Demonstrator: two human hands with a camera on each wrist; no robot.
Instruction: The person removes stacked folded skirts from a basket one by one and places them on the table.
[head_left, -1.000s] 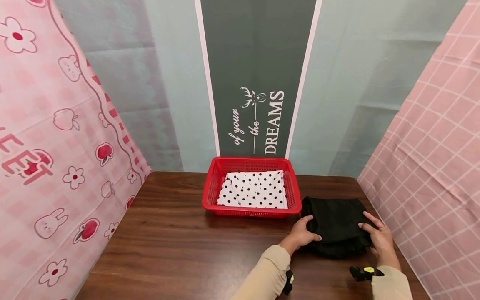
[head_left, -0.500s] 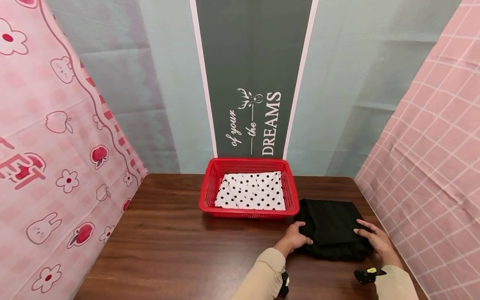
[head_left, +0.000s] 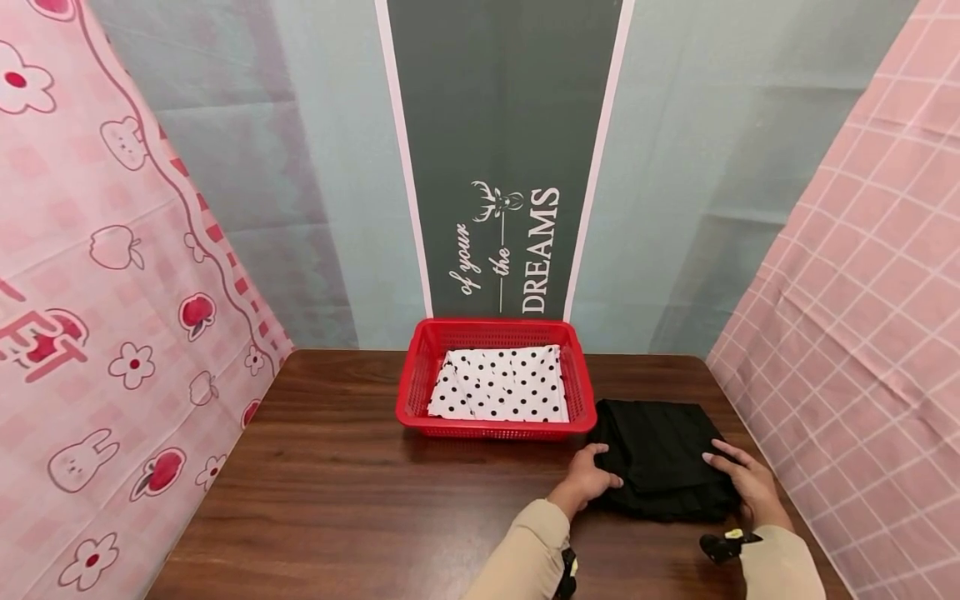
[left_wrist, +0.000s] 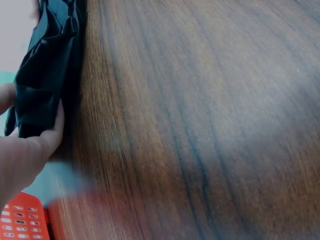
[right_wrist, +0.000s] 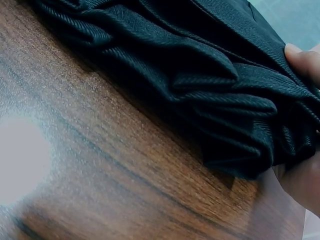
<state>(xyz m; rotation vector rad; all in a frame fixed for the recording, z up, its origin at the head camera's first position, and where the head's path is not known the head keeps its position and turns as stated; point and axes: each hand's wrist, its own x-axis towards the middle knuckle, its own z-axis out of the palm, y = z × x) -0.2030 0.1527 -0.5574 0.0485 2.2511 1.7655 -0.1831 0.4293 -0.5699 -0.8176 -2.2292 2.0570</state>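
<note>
A folded black cloth [head_left: 667, 450], several layers thick, lies at the right of the table, just beside the red basket. My left hand [head_left: 585, 479] grips its left edge; in the left wrist view the thumb is on top and fingers [left_wrist: 57, 125] reach under the fold. My right hand [head_left: 756, 487] holds the opposite edge. Up close in the right wrist view, the cloth's near side [right_wrist: 200, 95] shows loose, rumpled layers with a twill weave, and the right hand's thumb [right_wrist: 302, 62] presses on top while the rest of that hand is partly beneath.
A red perforated basket [head_left: 495, 427] stands at the back middle of the brown wooden table [head_left: 360, 500]. Inside it lies a folded white cloth with black dots [head_left: 498, 383]. Patterned fabric hangs along the back, left and right sides of the table.
The view has shifted slightly. Both hands stay on the black cloth's two edges, and the cloth lies in about the same place beside the basket.
</note>
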